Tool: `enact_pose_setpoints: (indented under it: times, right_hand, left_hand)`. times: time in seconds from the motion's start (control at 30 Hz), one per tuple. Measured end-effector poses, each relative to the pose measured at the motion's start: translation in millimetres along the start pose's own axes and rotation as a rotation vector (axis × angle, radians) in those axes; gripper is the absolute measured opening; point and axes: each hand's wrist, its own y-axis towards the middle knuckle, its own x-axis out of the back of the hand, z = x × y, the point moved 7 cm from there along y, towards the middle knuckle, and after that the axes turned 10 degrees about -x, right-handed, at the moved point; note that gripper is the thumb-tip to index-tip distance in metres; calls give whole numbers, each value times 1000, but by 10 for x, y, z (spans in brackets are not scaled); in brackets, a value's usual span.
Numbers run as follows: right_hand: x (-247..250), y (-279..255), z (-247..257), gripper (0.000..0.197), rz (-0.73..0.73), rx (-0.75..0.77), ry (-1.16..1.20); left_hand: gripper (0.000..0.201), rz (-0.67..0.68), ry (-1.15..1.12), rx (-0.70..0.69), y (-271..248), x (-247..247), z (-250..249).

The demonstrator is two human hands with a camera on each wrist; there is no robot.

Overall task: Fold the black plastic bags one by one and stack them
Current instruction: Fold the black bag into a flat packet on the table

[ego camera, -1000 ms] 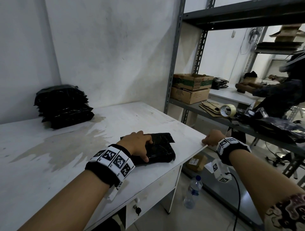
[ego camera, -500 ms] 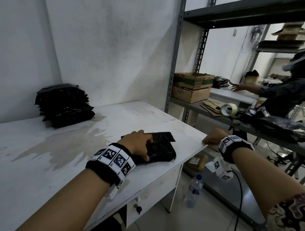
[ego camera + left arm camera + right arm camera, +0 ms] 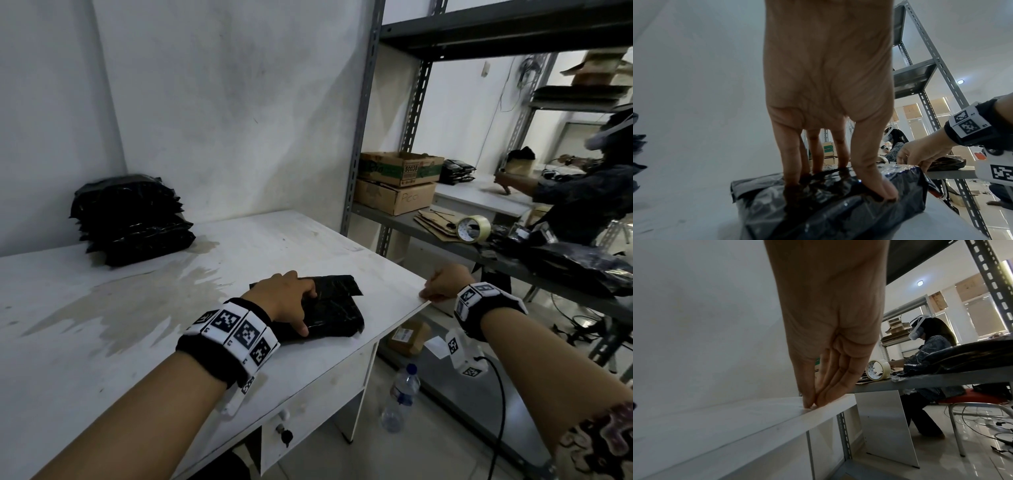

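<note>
Your left hand (image 3: 286, 297) lies on the folded bag (image 3: 325, 310) near the front right corner of the table (image 3: 102, 342), fingers straight and pressing down, thumb along the near edge; it flattens the bag but does not grasp it. Your right hand (image 3: 442, 284) holds nothing: its fingertips (image 3: 809, 400) rest together on the table's right edge, apart from the bag. Judged from this, the fold is done and is being pressed flat. The next move calls for lifting the bag and carrying it to the stack (image 3: 132, 219) at the back left, well apart, against the wall; the slick plastic may spring open once released, so take it by the folded edges.

Further off, on the shelf (image 3: 445, 236) to your right: two cardboard boxes (image 3: 397, 181), one on the other, contents hidden. A tape roll (image 3: 473, 229) stands beside loose black plastic (image 3: 579, 270), likely unfolded bags.
</note>
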Motion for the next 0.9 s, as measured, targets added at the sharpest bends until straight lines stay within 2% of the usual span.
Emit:
enact_pose_setpoints:
  times: [0.07, 0.17, 0.23, 0.37, 0.53, 0.8, 0.9]
  right_hand:
    - [3, -25, 57, 25, -33, 26, -106]
    - [-50, -140, 222, 27, -94, 200, -247]
    - [-193, -195, 336, 21, -51, 311, -254]
    - [-456, -219, 547, 18, -7, 426, -259]
    - [-670, -134, 830, 32, 26, 478, -307]
    - [-837, 252, 1017, 39, 16, 419, -388]
    - [-834, 403, 1035, 36, 36, 396, -400]
  left_hand:
    - [70, -2, 0, 0, 0, 4, 1]
    - [70, -4, 2, 2, 4, 3, 1]
    - [69, -8, 5, 5, 13, 0, 2]
    - [69, -9, 9, 12, 49, 0, 17]
    - [68, -29, 12, 25, 120, 18, 76]
    - [69, -34, -2, 39, 288, 77, 219]
    - [69, -19, -14, 44, 342, 103, 265]
